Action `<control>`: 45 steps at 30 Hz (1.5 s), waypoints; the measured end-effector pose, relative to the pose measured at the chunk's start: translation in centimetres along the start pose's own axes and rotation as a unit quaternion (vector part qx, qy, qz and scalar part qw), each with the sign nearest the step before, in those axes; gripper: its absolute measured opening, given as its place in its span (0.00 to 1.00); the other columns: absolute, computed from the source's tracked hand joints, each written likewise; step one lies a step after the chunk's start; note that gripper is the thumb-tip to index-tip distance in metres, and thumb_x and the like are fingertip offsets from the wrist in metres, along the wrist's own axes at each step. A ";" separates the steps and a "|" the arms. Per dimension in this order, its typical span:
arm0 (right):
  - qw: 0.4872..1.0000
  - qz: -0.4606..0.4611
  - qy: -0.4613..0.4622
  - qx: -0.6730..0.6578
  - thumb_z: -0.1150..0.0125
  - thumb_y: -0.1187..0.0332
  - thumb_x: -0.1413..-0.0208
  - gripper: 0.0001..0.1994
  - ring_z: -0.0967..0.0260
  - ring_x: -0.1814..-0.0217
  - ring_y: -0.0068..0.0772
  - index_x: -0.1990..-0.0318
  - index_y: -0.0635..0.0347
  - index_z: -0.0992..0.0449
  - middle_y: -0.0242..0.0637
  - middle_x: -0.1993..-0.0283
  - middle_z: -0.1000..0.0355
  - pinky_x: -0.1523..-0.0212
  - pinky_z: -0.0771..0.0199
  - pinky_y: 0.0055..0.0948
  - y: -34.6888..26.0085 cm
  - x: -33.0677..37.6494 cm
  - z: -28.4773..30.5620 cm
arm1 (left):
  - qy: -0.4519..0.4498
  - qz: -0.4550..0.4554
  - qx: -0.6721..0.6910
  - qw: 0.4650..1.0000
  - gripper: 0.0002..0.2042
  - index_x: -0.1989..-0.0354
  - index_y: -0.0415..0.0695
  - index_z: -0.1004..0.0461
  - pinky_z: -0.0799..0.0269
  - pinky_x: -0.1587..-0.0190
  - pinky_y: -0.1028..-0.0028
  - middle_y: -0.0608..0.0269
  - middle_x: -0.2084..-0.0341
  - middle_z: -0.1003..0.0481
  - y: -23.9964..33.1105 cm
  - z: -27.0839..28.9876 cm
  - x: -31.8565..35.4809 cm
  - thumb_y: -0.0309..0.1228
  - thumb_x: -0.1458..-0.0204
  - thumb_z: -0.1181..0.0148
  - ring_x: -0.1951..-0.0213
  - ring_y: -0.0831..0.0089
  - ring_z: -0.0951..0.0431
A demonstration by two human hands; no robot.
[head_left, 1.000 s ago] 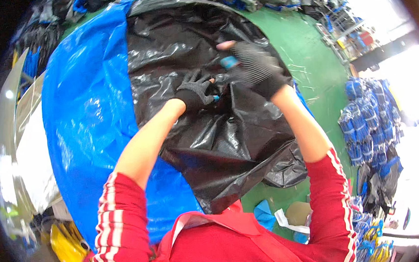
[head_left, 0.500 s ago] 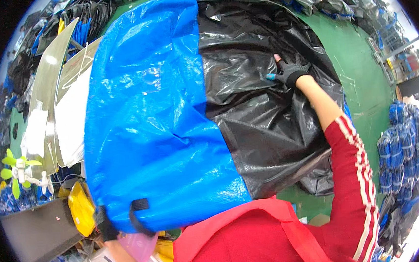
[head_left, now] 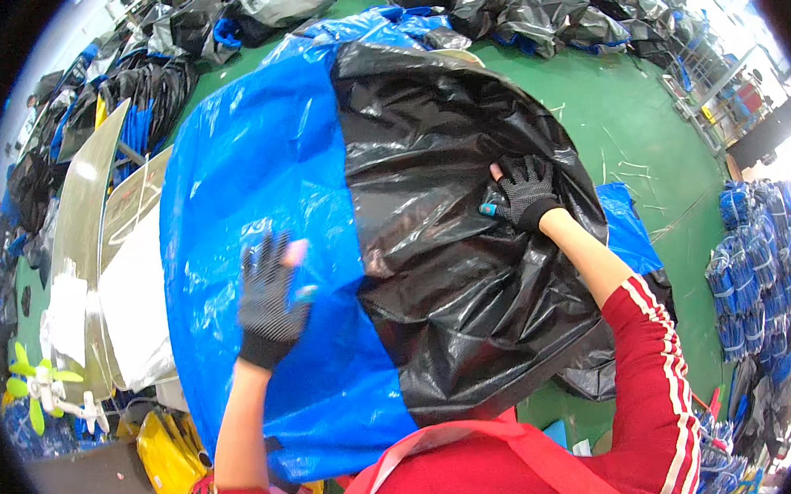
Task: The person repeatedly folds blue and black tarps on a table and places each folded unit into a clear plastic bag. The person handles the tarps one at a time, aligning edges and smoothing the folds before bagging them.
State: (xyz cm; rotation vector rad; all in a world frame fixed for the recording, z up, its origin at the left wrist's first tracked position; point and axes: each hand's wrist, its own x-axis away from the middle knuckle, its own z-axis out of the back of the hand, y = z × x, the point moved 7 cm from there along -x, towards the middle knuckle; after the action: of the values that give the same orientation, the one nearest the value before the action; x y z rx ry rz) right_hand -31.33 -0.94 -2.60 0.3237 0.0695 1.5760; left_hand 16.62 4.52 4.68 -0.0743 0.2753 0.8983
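A large plastic tarp sheet lies spread in front of me, with a shiny blue half (head_left: 250,166) on the left and a creased black half (head_left: 444,150) on the right. My left hand (head_left: 272,294), in a dark dotted glove with bare tips at the thumb side, is over the blue half, fingers stretched out and slightly blurred. Whether it presses on the sheet I cannot tell. On the black half, my right hand (head_left: 525,192) lies flat in a similar glove, its fingers spread. Neither hand grips anything. What supports the sheet is mostly hidden beneath it.
Curved translucent panels (head_left: 82,216) stand along the left, near a small green-bladed fan (head_left: 44,386). A yellow bag (head_left: 169,460) hangs at lower left. Bundled blue items (head_left: 750,265) are stacked at right on the green floor (head_left: 656,134). Heaps of black and blue sheeting (head_left: 544,8) line the back.
My left hand has come up from the sheet's near left edge onto the blue half. My right hand stays spread on the black half, and the view has shifted, showing more of the back.
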 end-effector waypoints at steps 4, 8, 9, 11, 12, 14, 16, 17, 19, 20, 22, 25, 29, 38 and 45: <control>0.985 -0.093 0.072 -0.127 0.50 0.36 0.45 0.44 0.59 0.24 0.58 0.28 0.57 0.49 0.58 0.26 0.56 0.26 0.61 0.44 5.4 1.6 2.5 | -0.144 0.040 -0.058 0.987 0.36 0.32 0.57 0.39 0.71 0.33 0.34 0.55 0.28 0.51 -0.5 -7.2 -5.2 0.59 0.49 0.47 0.28 0.47 0.56; 0.981 -0.096 -0.039 -0.166 0.47 0.43 0.44 0.29 0.30 0.44 0.56 0.43 0.54 0.27 0.55 0.40 0.33 0.45 0.30 0.42 6.2 0.2 3.1 | -0.108 0.054 -0.022 0.993 0.34 0.34 0.51 0.37 0.68 0.33 0.36 0.52 0.30 0.46 -1.6 -7.4 -5.7 0.55 0.48 0.46 0.29 0.45 0.53; 0.979 -0.076 0.086 -0.169 0.43 0.48 0.44 0.18 0.27 0.55 0.54 0.59 0.52 0.22 0.47 0.48 0.27 0.55 0.28 0.47 5.7 -1.3 5.7 | -0.100 0.071 -0.019 0.992 0.34 0.34 0.49 0.37 0.68 0.32 0.37 0.50 0.31 0.44 -1.2 -7.1 -6.4 0.53 0.47 0.46 0.29 0.45 0.52; 0.942 0.030 0.316 -0.107 0.41 0.53 0.46 0.21 0.33 0.43 0.49 0.47 0.52 0.26 0.46 0.47 0.30 0.46 0.31 0.45 3.9 -4.0 11.4 | 0.026 0.003 0.024 0.999 0.32 0.36 0.44 0.36 0.62 0.31 0.42 0.46 0.35 0.39 3.1 -5.2 -8.3 0.50 0.46 0.44 0.31 0.45 0.47; 0.879 0.125 0.457 -0.059 0.39 0.52 0.47 0.29 0.37 0.39 0.51 0.40 0.56 0.33 0.47 0.40 0.35 0.41 0.36 0.46 2.5 -4.8 14.8 | -0.010 -0.043 0.108 0.993 0.31 0.37 0.44 0.36 0.61 0.31 0.44 0.46 0.35 0.39 6.2 -5.9 -9.5 0.49 0.46 0.44 0.31 0.47 0.46; 0.889 0.021 0.457 -0.011 0.37 0.49 0.49 0.44 0.43 0.32 0.57 0.28 0.53 0.51 0.50 0.30 0.45 0.38 0.38 0.48 2.4 -10.4 18.9 | -0.001 -0.160 0.145 0.976 0.31 0.37 0.45 0.36 0.57 0.30 0.47 0.49 0.35 0.39 12.2 -6.6 -11.3 0.49 0.45 0.44 0.32 0.51 0.43; 0.986 -0.065 0.043 -0.149 0.42 0.47 0.45 0.28 0.31 0.41 0.53 0.41 0.53 0.28 0.50 0.43 0.28 0.43 0.31 0.43 1.9 -17.0 18.5 | -0.077 -0.137 0.178 0.971 0.33 0.35 0.49 0.37 0.61 0.30 0.44 0.53 0.33 0.42 13.0 -9.1 -13.4 0.55 0.46 0.47 0.29 0.52 0.49; 0.933 -0.043 0.261 -0.245 0.48 0.51 0.42 0.19 0.25 0.50 0.53 0.51 0.51 0.20 0.50 0.52 0.24 0.48 0.27 0.43 0.6 -16.5 22.9 | -0.097 -0.115 0.114 0.982 0.33 0.35 0.53 0.37 0.64 0.31 0.40 0.53 0.31 0.44 12.1 -10.4 -14.4 0.57 0.46 0.48 0.28 0.51 0.52; 0.914 0.039 0.379 -0.142 0.53 0.61 0.39 0.15 0.23 0.56 0.53 0.55 0.56 0.21 0.48 0.58 0.22 0.55 0.24 0.45 -4.6 -14.4 28.5 | -0.102 -0.094 0.050 0.989 0.32 0.34 0.62 0.38 0.71 0.35 0.31 0.54 0.29 0.49 8.7 -12.2 -16.6 0.60 0.46 0.50 0.27 0.48 0.59; 0.861 0.121 0.486 -0.084 0.51 0.63 0.41 0.15 0.24 0.61 0.52 0.52 0.58 0.24 0.48 0.64 0.23 0.58 0.24 0.44 -7.1 -10.7 30.7 | -0.080 -0.094 0.027 0.992 0.34 0.32 0.62 0.39 0.71 0.36 0.30 0.53 0.28 0.50 6.9 -12.7 -17.5 0.62 0.47 0.51 0.27 0.46 0.59; 0.793 0.213 0.570 -0.029 0.49 0.65 0.44 0.20 0.26 0.65 0.51 0.43 0.58 0.29 0.47 0.64 0.25 0.60 0.26 0.42 -10.6 -2.0 30.9 | -0.089 -0.089 0.003 0.992 0.35 0.31 0.61 0.40 0.64 0.34 0.36 0.49 0.28 0.52 3.1 -13.8 -19.2 0.61 0.46 0.50 0.28 0.43 0.57; 0.893 0.269 0.354 -0.073 0.50 0.66 0.43 0.26 0.30 0.65 0.49 0.35 0.56 0.36 0.47 0.63 0.28 0.56 0.29 0.47 -10.5 7.8 23.5 | -0.125 -0.096 0.081 0.984 0.31 0.32 0.55 0.40 0.49 0.34 0.48 0.46 0.31 0.45 0.0 -13.6 -19.4 0.53 0.42 0.49 0.31 0.45 0.46; 0.950 0.295 0.055 -0.081 0.50 0.68 0.45 0.29 0.31 0.80 0.39 0.33 0.45 0.36 0.36 0.79 0.32 0.67 0.30 0.47 -9.2 14.5 8.9 | -0.057 -0.019 0.117 0.991 0.31 0.32 0.54 0.40 0.48 0.34 0.48 0.47 0.32 0.44 -3.8 -9.1 -12.8 0.53 0.42 0.50 0.32 0.46 0.45; 0.943 0.164 0.282 -0.064 0.43 0.61 0.51 0.29 0.34 0.61 0.41 0.36 0.40 0.31 0.39 0.56 0.30 0.61 0.38 0.41 -11.0 17.4 12.0 | 0.001 0.191 0.120 0.974 0.30 0.32 0.52 0.40 0.46 0.34 0.49 0.47 0.33 0.42 -7.8 -8.1 -1.0 0.51 0.40 0.50 0.33 0.46 0.43; 0.890 0.404 0.202 -0.057 0.48 0.57 0.46 0.19 0.43 0.31 0.56 0.45 0.26 0.26 0.29 0.39 0.30 0.35 0.62 0.77 -10.1 15.0 13.7 | 0.024 0.277 0.263 0.924 0.29 0.32 0.50 0.40 0.45 0.35 0.50 0.47 0.33 0.41 -10.0 -5.1 7.9 0.49 0.39 0.51 0.34 0.47 0.40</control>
State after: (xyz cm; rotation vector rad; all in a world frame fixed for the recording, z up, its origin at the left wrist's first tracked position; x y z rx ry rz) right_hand -18.11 12.13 10.42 -0.1052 0.1795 2.4523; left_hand 28.05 3.37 -2.84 0.5045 0.5941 1.3551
